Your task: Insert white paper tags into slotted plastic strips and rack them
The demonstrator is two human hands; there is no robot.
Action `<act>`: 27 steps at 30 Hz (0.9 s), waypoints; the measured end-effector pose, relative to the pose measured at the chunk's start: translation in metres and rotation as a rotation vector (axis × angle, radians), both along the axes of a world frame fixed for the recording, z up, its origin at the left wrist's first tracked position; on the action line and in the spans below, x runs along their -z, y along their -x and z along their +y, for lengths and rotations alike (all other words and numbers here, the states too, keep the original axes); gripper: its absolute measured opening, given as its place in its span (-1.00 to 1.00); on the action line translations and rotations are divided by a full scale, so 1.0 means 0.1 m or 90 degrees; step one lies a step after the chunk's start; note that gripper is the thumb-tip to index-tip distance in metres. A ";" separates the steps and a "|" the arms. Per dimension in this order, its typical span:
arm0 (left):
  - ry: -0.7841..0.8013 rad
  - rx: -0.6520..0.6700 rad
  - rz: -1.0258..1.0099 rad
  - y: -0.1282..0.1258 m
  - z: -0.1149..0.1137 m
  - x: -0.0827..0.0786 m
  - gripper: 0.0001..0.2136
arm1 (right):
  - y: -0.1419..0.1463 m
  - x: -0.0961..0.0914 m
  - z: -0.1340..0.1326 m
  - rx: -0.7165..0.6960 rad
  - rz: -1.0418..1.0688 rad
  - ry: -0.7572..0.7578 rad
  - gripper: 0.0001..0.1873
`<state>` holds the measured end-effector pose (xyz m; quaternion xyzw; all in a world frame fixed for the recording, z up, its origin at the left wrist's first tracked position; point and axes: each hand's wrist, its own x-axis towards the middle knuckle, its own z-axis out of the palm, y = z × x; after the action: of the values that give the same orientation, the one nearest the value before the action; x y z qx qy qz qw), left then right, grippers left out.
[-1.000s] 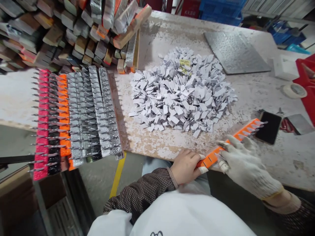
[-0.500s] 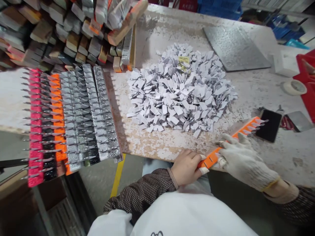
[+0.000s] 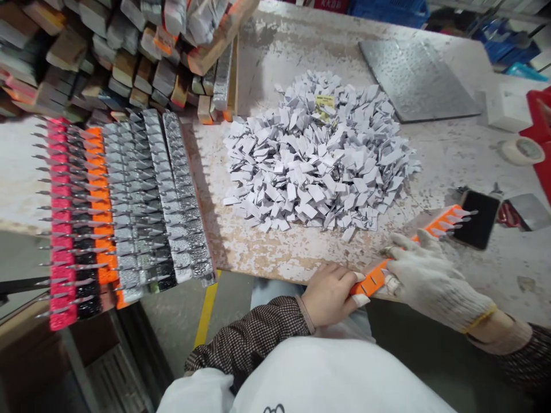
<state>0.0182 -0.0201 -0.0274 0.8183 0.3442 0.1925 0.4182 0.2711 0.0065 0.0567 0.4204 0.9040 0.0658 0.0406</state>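
One bare hand (image 3: 329, 295), one gloved hand (image 3: 433, 281) grip one orange strip (image 3: 373, 279).

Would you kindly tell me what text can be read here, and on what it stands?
Yellow label on the white paper tags: too small to read.
Red box at the far edge: too blurred to read.
Black mark on the white smock: cut off, unreadable.

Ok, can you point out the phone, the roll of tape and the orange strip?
phone (image 3: 477, 219): head view, on its black screen.
roll of tape (image 3: 507, 152): head view, on its pale outer rim.
orange strip (image 3: 439, 221): head view, on its far end.
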 end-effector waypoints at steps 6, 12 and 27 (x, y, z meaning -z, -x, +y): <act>0.006 -0.011 -0.005 -0.01 -0.01 0.00 -0.65 | 0.00 -0.01 0.06 -0.025 0.020 0.035 -0.71; 0.003 -0.010 -0.016 -0.01 -0.01 0.03 -0.66 | 0.19 -0.08 -0.04 0.054 -0.096 -0.017 -0.79; -0.006 -0.005 0.002 -0.03 -0.01 0.01 -0.66 | 0.22 -0.06 0.01 0.011 -0.079 0.016 -0.82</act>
<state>0.0215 -0.0207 -0.0280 0.8192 0.3474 0.1946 0.4127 0.2495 0.0074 0.0624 0.4227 0.8969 0.0799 0.1028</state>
